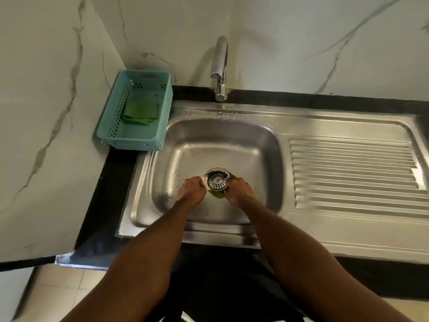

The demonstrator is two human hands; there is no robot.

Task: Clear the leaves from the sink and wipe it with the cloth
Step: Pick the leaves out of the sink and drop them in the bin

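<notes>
My 2 hands sit low in the sink basin (185, 140): the left hand (192, 189) curled at the drain strainer (217, 181) rim, whether gripping it I cannot tell; the right hand (239, 190) curled over wet green leaves (217, 194) around the strainer. Lifting it carelessly could drop scraps down the drain. Far left, the green cloth (141, 112) waits in the teal basket (130, 141).

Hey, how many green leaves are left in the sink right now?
2 visible patches: one leaf at the strainer's near edge between the hands, and leaf bits along its far rim. More may be hidden under the strainer or the right hand.
</notes>
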